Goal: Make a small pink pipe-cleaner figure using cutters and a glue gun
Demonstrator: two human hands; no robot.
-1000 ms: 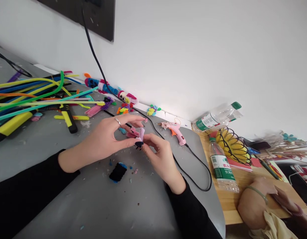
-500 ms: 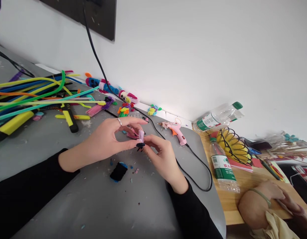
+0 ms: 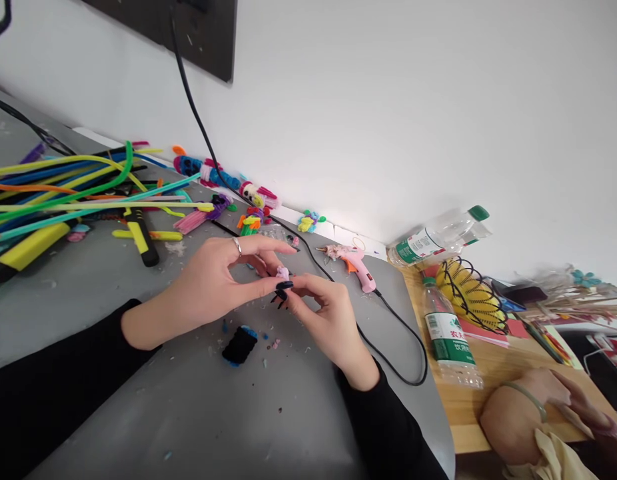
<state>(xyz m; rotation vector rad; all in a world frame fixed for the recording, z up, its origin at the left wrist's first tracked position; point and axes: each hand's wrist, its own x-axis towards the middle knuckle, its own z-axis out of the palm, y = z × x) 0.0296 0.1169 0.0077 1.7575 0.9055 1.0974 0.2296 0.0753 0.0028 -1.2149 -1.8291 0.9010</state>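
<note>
Over the grey table (image 3: 138, 400), my left hand (image 3: 213, 280) and my right hand (image 3: 323, 320) meet fingertip to fingertip. Both pinch a small fuzzy figure (image 3: 282, 280), pale pink on top with a black piece below. The left hand wears a ring, and its thumb and fingers close round the pink part. My right thumb and forefinger hold the black part. A black and blue fuzzy roll (image 3: 239, 345) lies on the table just below the hands.
Long coloured pipe cleaners (image 3: 63, 193) and a yellow-black cutter (image 3: 138, 235) lie at left. Small fuzzy figures (image 3: 253, 197) line the wall. A pink glue gun (image 3: 356, 263) with a black cable lies right of the hands. Water bottles (image 3: 446, 333), a wire basket (image 3: 468, 293) and another person's arm (image 3: 528, 407) are at right.
The pink part of the figure has been pressed lower between my fingers, so less of it stands up. Both hands stay in nearly the same place.
</note>
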